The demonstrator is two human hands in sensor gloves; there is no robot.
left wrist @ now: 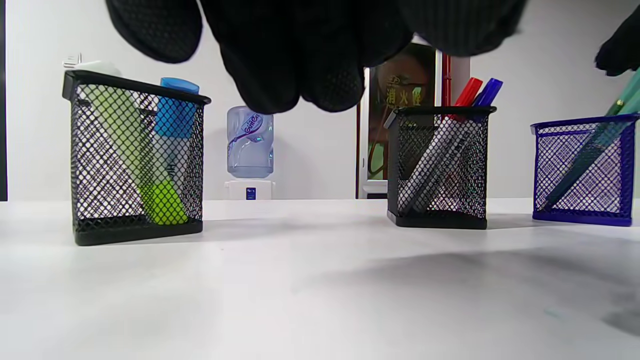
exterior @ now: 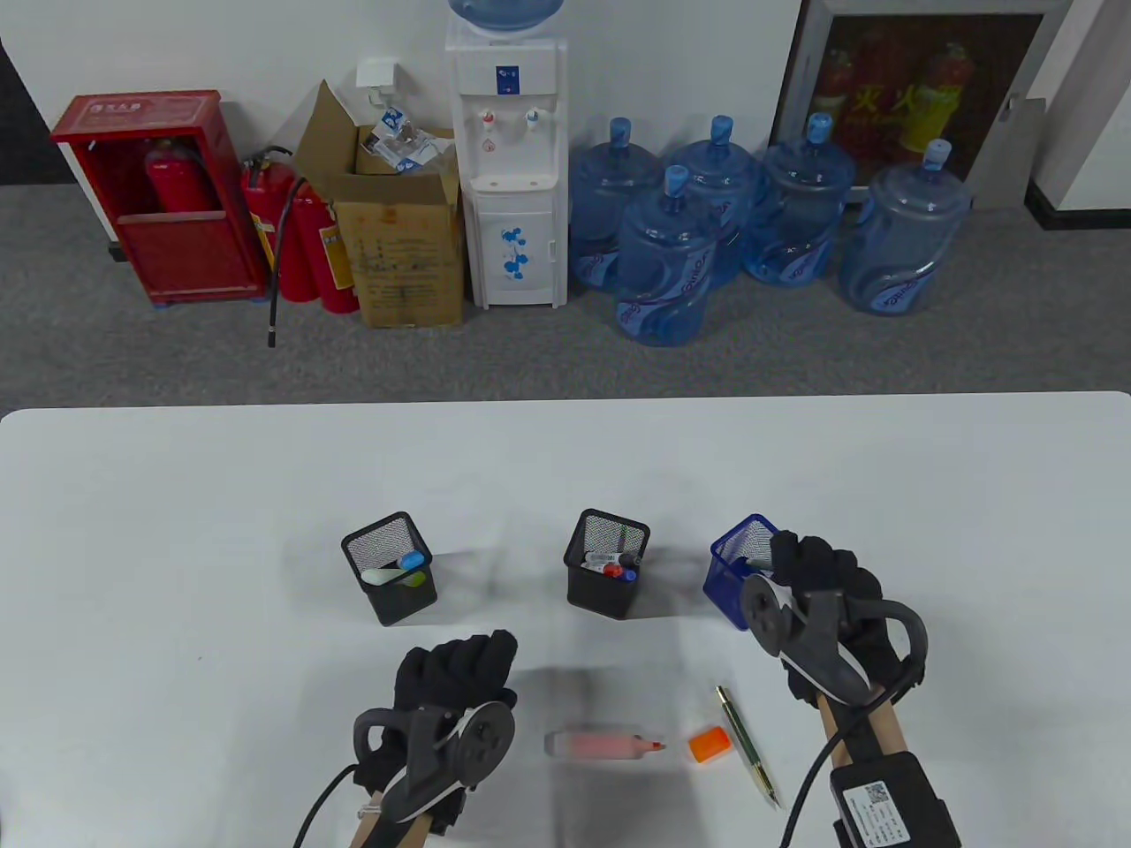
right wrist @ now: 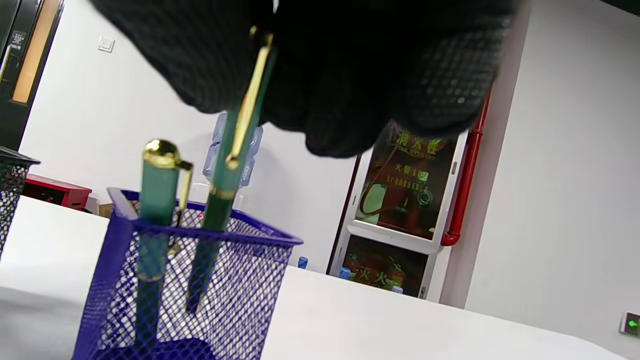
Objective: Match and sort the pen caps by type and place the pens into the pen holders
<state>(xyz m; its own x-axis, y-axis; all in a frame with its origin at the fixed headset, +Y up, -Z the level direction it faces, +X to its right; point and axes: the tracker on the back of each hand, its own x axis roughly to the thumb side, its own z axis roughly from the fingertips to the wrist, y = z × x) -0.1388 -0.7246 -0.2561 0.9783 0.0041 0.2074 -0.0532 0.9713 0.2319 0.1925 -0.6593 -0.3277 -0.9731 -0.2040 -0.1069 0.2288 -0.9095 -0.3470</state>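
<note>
Three mesh holders stand in a row. The left black holder (exterior: 389, 570) (left wrist: 135, 160) keeps highlighters, and the middle black holder (exterior: 607, 574) (left wrist: 440, 165) keeps markers. My right hand (exterior: 782, 552) (right wrist: 260, 60) hovers over the blue holder (exterior: 735, 574) (right wrist: 200, 280). It pinches a green pen with a gold clip (right wrist: 235, 150), whose tip is inside the mesh beside another green pen (right wrist: 157, 200). My left hand (exterior: 455, 671) (left wrist: 300, 50) rests near the front with its fingers loosely curled, holding nothing. An uncapped orange highlighter (exterior: 605, 745) lies blurred to its right. Further right lie its orange cap (exterior: 710, 744) and a green-gold pen (exterior: 748, 746).
The white table (exterior: 177, 530) ends at a far edge. Beyond it on the floor stand water bottles (exterior: 663, 265), a water dispenser (exterior: 512, 177), a cardboard box (exterior: 398, 238) and a red extinguisher cabinet (exterior: 159, 194).
</note>
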